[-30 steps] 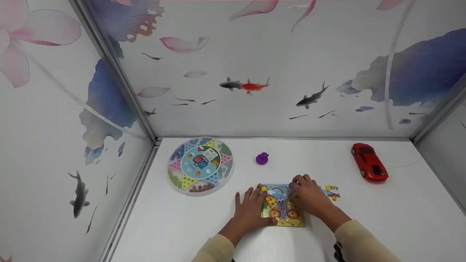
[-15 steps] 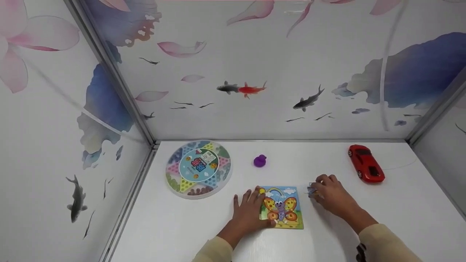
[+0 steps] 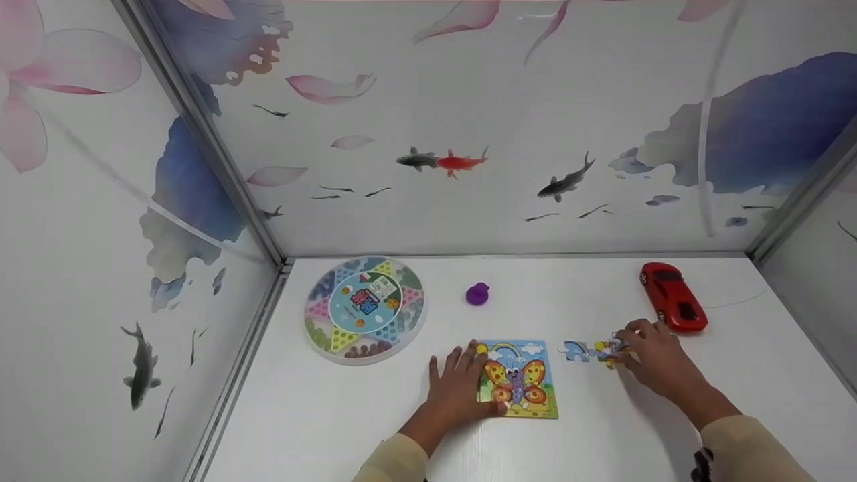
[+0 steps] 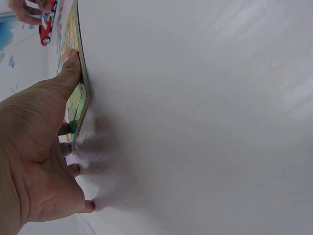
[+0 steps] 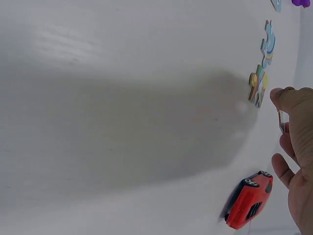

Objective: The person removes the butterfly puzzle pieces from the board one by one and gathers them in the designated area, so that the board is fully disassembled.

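My left hand (image 3: pixel 455 391) rests at the left side of a square butterfly jigsaw puzzle (image 3: pixel 529 385), fingers spread, thumb over its lower edge. In the left wrist view the thumb lies on the puzzle board (image 4: pixel 74 110) and the other fingertips reach along its side and the table. To the right, my right hand (image 3: pixel 659 358) pinches a small puzzle piece (image 5: pixel 280 120) between thumb and fingers. Beside those fingertips lies a yellow-patterned piece (image 3: pixel 604 349), and left of it a blue rainbow piece (image 3: pixel 576 351).
A red toy car (image 3: pixel 673 298) stands just behind the right hand. A small purple toy (image 3: pixel 477 294) sits behind the puzzle. At the back left lies a round checkers board (image 3: pixel 365 311). Walls with fish and petal prints enclose the white table (image 3: pixel 509 455).
My right hand has moved from the puzzle's upper right, past the blue rainbow piece, to the pieces farther right, and now pinches one. The left hand has stayed at the puzzle's left side.
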Tool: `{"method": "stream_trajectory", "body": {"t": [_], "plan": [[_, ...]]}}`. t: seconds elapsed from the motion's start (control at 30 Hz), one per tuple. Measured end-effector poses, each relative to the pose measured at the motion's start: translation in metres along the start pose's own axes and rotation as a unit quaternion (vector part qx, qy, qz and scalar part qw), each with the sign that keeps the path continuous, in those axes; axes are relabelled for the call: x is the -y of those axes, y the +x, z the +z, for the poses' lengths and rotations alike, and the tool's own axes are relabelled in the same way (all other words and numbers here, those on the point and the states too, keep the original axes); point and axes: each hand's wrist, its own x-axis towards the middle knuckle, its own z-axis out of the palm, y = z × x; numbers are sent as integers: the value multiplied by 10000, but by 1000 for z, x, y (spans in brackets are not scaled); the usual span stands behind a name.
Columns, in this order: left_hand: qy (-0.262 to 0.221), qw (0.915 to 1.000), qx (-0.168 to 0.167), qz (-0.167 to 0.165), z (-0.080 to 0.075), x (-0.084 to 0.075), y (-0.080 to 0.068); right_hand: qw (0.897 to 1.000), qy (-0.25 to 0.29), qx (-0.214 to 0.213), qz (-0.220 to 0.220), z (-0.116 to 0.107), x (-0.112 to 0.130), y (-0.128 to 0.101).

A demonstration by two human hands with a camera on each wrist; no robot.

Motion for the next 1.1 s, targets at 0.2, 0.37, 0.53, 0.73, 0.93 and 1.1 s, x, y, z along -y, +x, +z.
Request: {"method": "stream_trajectory", "body": {"t": [0.2, 0.37, 0.53, 0.73, 0.93, 1.1], "plan": [[-38, 10000, 85, 6, -5, -3, -3, 9998, -154, 62, 78, -2, -15, -7], [-102, 9997, 227, -70, -8, -5, -4, 9997, -173, 110, 160, 0, -22, -13], [-76, 9998, 183, -83, -9, -5, -4, 9996, -100, 184, 199, 3, -25, -16], [-99, 9997, 211, -85, -9, -6, -5, 9993, 17, 293, 229, 9, -29, -16], [-83, 9998, 157, -46, -7, -4, -3, 9995, -48, 293, 77, 14, -31, -13], [-58, 9997, 210, -62, -7, -3, -2, 9994, 17, 327, 101, 15, -31, -9]]}}
